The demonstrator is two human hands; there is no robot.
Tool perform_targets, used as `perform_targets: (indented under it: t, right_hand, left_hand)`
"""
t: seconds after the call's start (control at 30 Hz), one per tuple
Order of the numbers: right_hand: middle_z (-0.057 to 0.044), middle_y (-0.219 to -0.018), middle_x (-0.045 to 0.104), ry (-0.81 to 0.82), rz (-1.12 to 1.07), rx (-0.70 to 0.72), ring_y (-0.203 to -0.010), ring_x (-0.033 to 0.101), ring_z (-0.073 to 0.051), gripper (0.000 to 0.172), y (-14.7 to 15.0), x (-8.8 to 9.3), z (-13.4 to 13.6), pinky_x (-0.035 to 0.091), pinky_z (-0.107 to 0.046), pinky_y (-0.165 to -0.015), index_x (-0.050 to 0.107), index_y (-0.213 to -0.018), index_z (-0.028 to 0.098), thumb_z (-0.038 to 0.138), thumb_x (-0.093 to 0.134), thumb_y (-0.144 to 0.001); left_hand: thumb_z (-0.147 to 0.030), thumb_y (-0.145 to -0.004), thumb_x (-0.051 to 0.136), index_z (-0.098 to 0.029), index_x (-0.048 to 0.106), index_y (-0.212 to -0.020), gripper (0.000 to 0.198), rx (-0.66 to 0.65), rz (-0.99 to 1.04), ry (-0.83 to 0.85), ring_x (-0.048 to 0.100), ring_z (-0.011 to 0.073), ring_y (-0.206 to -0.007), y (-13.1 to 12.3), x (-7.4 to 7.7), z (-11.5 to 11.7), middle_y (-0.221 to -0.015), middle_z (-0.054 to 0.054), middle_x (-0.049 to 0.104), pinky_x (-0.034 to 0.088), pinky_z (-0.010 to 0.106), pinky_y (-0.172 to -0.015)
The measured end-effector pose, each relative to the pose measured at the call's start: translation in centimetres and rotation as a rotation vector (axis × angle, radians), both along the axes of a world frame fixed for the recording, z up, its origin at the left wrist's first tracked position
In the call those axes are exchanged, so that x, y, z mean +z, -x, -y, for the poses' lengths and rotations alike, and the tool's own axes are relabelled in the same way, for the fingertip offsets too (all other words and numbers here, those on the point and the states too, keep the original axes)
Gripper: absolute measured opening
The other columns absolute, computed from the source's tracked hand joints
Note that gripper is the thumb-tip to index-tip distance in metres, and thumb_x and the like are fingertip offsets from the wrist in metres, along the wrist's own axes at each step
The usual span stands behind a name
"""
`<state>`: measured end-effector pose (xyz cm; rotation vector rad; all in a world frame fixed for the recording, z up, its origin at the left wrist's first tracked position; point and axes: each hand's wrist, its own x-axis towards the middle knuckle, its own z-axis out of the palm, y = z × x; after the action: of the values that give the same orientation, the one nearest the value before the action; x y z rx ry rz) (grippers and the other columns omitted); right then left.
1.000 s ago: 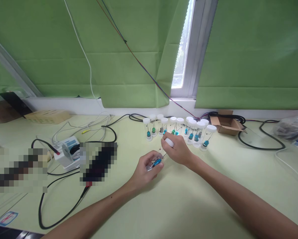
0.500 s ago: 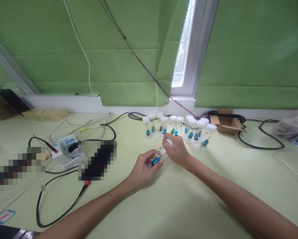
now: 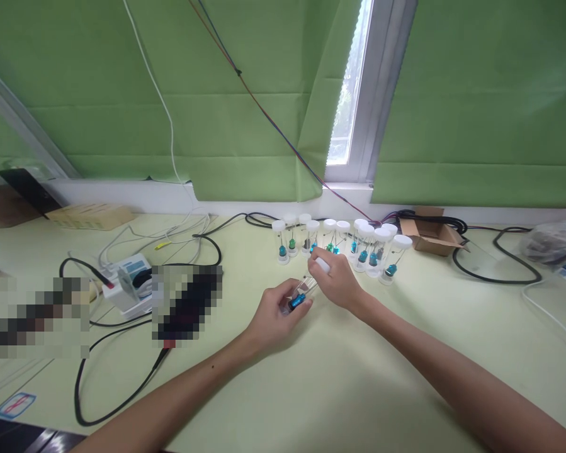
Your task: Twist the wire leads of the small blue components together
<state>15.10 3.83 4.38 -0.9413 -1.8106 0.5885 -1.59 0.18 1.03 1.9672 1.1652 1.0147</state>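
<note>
My left hand [image 3: 277,314] is wrapped round the lower end of a clear tube [image 3: 306,288], which lies tilted and has a blue part [image 3: 297,301] inside. My right hand [image 3: 334,277] grips the white cap [image 3: 322,265] at the tube's upper right end. Behind my hands stand several clear tubes with white caps, upright on the table, holding blue or green parts. One of them [image 3: 396,259] is at the right end of the group, and another [image 3: 281,242] is at its left end.
On the pale green table [image 3: 311,390] sit an open cardboard box [image 3: 431,234] at the back right, a white power block [image 3: 131,286] with black cables at the left, yellow blocks [image 3: 91,216] and a plastic bag [image 3: 554,242]. Green blinds hang behind.
Both hands keep their hold on the tube and its cap, with only a very slight shift. The whole view has moved slightly to the right.
</note>
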Motion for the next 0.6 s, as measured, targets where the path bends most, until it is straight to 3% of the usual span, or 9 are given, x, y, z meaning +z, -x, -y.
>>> perform_targets:
  t: [0.27, 0.37, 0.47, 0.6]
  right_hand:
    - [0.004, -0.067, 0.052, 0.122, 0.034, 0.143, -0.057, 0.042, -0.010, 0.021, -0.6, 1.8, 0.4, 0.034, -0.022, -0.053, 0.056, -0.084, 0.021, 0.041, 0.061, -0.083]
    - [0.005, -0.066, 0.050, 0.104, 0.078, 0.139, -0.055, 0.039, -0.009, 0.024, -0.7, 2.1, 0.6, 0.033, -0.022, -0.052, 0.056, -0.083, 0.021, 0.043, 0.064, -0.081]
    - [0.006, -0.064, 0.047, 0.047, 0.144, 0.096, -0.054, 0.037, -0.009, 0.023, -0.9, 2.3, 0.5, 0.032, -0.022, -0.052, 0.056, -0.081, 0.020, 0.042, 0.064, -0.081]
    - [0.006, -0.059, 0.043, -0.019, 0.247, -0.021, -0.054, 0.035, -0.009, 0.022, -1.6, 2.7, -0.1, 0.030, -0.023, -0.052, 0.053, -0.076, 0.020, 0.039, 0.062, -0.082]
  left_hand:
    - [-0.040, -0.088, 0.054, -0.019, 0.057, -0.094, 0.022, 0.040, -0.037, -0.069, 0.037, 0.0106, -0.061, 0.2, 0.3, -0.2, -0.068, -0.004, 0.043, 0.031, 0.025, -0.057]
    - [-0.041, -0.088, 0.054, -0.020, 0.057, -0.097, 0.023, 0.064, -0.060, -0.069, 0.043, 0.0113, -0.064, 0.1, 0.3, -0.2, -0.073, -0.003, 0.050, 0.035, 0.025, -0.058]
    - [-0.041, -0.087, 0.057, -0.023, 0.056, -0.110, 0.029, 0.086, -0.051, -0.091, 0.056, 0.0153, -0.084, 0.1, 0.3, -0.3, -0.096, 0.002, 0.061, 0.044, 0.027, -0.071]
    - [-0.038, -0.086, 0.059, -0.024, 0.051, -0.118, 0.036, 0.157, -0.043, -0.199, 0.056, 0.0185, -0.102, 0.4, 0.0, -0.6, -0.111, 0.005, 0.060, 0.046, 0.034, -0.089]
